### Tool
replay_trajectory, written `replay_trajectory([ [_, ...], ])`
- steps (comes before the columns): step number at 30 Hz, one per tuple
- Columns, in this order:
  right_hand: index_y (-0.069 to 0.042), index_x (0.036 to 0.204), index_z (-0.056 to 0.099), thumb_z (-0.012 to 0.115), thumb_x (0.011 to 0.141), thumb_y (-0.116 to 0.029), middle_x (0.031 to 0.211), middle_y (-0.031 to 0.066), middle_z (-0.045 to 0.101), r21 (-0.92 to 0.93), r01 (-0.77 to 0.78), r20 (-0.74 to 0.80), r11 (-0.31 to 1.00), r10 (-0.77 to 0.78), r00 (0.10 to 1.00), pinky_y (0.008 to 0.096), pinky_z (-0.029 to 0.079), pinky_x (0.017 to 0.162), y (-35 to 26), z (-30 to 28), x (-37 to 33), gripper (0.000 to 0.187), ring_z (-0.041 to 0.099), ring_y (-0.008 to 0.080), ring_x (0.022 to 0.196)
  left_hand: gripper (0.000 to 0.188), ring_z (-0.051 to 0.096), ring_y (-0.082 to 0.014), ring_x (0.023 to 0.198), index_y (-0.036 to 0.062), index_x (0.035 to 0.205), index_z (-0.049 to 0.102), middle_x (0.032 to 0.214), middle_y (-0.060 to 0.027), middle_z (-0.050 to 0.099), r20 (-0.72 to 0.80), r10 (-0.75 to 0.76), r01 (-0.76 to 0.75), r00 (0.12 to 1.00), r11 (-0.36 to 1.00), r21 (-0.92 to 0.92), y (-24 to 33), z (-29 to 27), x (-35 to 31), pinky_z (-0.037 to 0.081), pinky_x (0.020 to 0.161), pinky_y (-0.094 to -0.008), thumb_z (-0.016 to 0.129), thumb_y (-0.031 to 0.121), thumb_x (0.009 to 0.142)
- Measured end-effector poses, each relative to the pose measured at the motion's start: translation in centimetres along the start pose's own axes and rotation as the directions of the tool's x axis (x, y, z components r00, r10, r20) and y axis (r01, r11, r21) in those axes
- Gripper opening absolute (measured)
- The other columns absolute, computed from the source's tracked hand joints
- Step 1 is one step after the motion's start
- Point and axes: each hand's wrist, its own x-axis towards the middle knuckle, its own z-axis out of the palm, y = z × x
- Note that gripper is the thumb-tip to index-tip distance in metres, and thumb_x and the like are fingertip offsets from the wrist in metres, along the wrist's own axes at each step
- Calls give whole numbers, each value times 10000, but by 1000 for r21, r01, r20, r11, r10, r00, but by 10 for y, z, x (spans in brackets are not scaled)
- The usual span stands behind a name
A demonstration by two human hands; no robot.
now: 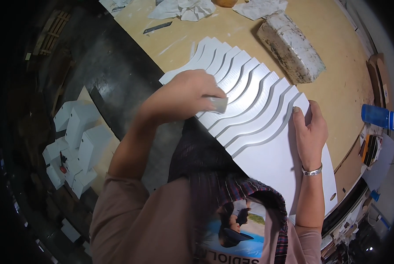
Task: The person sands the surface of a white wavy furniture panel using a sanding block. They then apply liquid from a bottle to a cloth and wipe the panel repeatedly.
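A stack of white wavy-edged panels [267, 169] lies fanned out in steps across the table's near edge. My left hand [186, 94] is closed around a small grey sanding block [219, 105], which rests against the stepped panels near their left ends. Part of the block is hidden under my fingers. On the other side, my right hand [311, 134] grips the stack's right edge, its thumb on the top face of a panel and its fingers over the side.
A paint-stained wrapped block [290, 46] lies beyond the panels on the wooden table [337, 57]. Farther back are a dark flat blade-like tool [157, 27] and crumpled white cloths [183, 9]. A blue bottle [378, 117] is at the far right; white boxy parts [80, 132] stand at left.
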Motion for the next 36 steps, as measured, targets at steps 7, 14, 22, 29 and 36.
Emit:
replay_trajectory([
  [7,43,1123,643,671,857,-332,647,124,564,22,38,-33,999,-37,999,383,459,620,3,2,0,461,575,261,620,260,639,-301,844,1,977,734,880,-124,707,-82,-95,97,992,995,21,-1,-18,-38,508,768,-366,696,47,724],
  [14,49,1142,634,670,864,-351,663,126,565,21,61,-60,998,-59,996,380,460,638,7,3,0,488,571,254,636,245,648,-304,845,-6,967,730,902,-125,715,-115,-107,107,988,994,-9,5,0,-52,516,769,-364,704,12,724],
  [22,52,1144,631,674,868,-358,668,117,557,17,58,-59,998,-57,997,373,460,646,4,5,-2,496,563,243,640,264,654,-307,856,10,952,730,888,-124,710,-239,-25,39,971,998,53,8,8,-56,519,774,-369,723,-16,689],
  [29,52,1129,638,677,868,-357,664,106,561,32,59,-60,998,-57,997,366,462,645,5,3,0,487,563,235,638,306,650,-314,850,3,965,726,901,-129,708,-196,-135,146,971,988,46,14,10,-81,521,769,-372,741,-7,660],
  [36,50,1115,642,675,870,-357,673,114,576,-4,41,-34,999,-41,999,373,465,651,6,1,0,477,570,248,640,317,653,-311,847,2,960,726,883,-127,709,-279,-139,161,950,985,59,19,20,-92,522,763,-364,728,-33,645],
])
